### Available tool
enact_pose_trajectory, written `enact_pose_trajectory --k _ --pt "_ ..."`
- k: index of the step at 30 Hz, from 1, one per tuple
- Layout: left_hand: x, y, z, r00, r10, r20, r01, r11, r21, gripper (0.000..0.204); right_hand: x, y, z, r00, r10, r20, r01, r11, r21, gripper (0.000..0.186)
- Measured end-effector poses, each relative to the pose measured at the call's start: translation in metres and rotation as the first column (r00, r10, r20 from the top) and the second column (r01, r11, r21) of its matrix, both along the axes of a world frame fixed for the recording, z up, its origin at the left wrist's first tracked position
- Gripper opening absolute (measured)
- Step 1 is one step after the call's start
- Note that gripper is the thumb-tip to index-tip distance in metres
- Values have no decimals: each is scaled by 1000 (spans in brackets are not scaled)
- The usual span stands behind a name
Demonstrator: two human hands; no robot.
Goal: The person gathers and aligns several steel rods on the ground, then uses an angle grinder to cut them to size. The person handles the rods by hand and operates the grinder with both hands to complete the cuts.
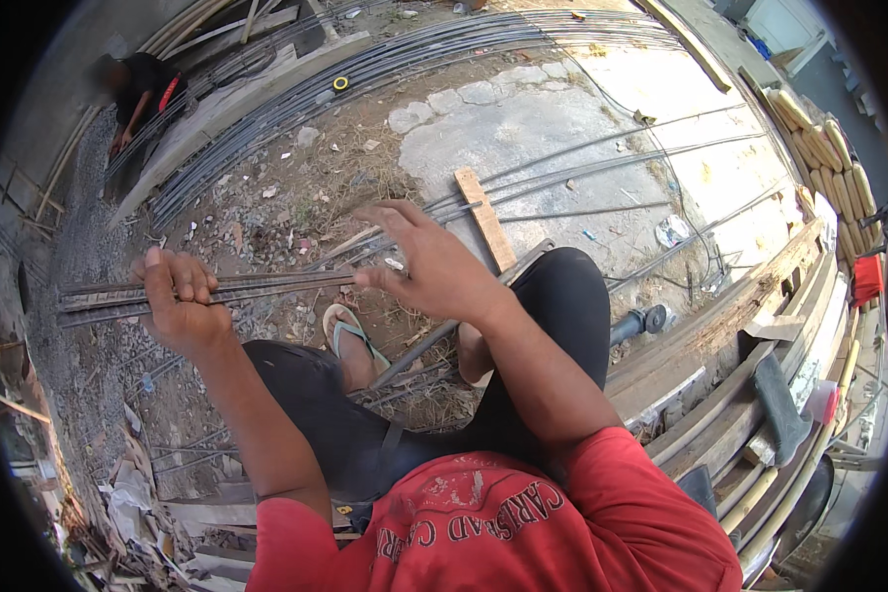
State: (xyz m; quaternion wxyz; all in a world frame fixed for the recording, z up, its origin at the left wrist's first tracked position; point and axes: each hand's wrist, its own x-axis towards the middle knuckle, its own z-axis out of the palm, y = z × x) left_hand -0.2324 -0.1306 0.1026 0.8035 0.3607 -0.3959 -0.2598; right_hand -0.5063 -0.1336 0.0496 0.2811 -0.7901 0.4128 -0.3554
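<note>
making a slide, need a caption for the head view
Left hand grips a bundle of thin rods, right hand open at one end.

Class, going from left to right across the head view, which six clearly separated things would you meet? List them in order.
Left hand → yellow-rimmed disc → right hand → grey pipe → rubber boot → red object.

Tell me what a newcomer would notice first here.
The bright red shirt at bottom centre jumps out first. Next comes the bundle of thin bars gripped in the left hand, the right hand spread near its end. Beyond, long dark rods sweep across the top.
</note>
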Motion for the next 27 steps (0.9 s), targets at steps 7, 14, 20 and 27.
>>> enact_pose_trajectory --k 7,14,20,27 --pt "109 66 33 965 256 -63 -263 954 -142 31 -159 20 32 879 -414 235 410 909 70 39" --pt "199 133 -40 836 529 -142 -542 838 -69 25 -256 16 -138 720 -693 29 555 600 577 36" --pt "180 132 -127 768 641 -3 -631 756 174 25 -202 27 -257 855 -518 17 361 618 698 35" --pt "173 119 -137 824 564 -51 -542 812 217 31 -181 25 -303 884 -465 49 227 517 825 36"
